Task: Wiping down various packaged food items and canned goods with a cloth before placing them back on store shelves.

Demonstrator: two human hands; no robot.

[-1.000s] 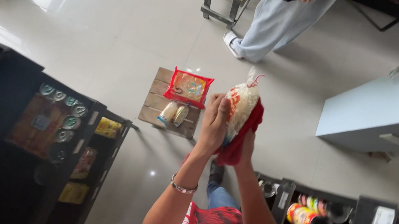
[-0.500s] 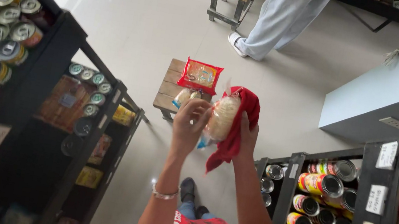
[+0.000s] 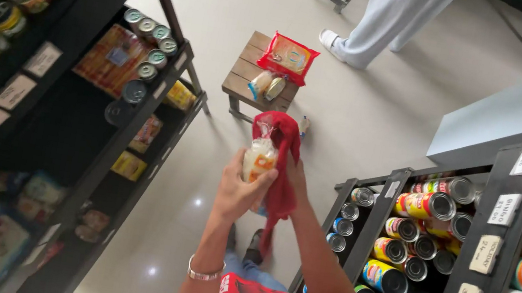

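**Hands with a clear bag and a red cloth between two shelves**

Hands meet in the middle of the view, above the pale floor (image 3: 216,160) of an aisle. The left hand (image 3: 241,189) has its fingers closed around a small clear plastic bag with pale and orange content (image 3: 260,157); the bag stands nearly upright, its knotted top pointing away from the person. The right hand (image 3: 297,174) is just beside it and mostly hidden behind a red cloth (image 3: 283,164), which it holds; the cloth drapes over the bag's far side and hangs down below the hands. How tightly the right fingers are closed is hard to tell, because the cloth covers them. A silver bracelet (image 3: 204,274) sits on the left wrist.

Further along the aisle stands a small wooden table (image 3: 244,79), carrying a red flat packet (image 3: 288,57) and two small pale packets (image 3: 267,86). Black shelves with lying tin cans (image 3: 421,205) are at the right, and another black shelf with cans (image 3: 153,33) is at the left. Another person's legs in light trousers (image 3: 395,17) are near the top.
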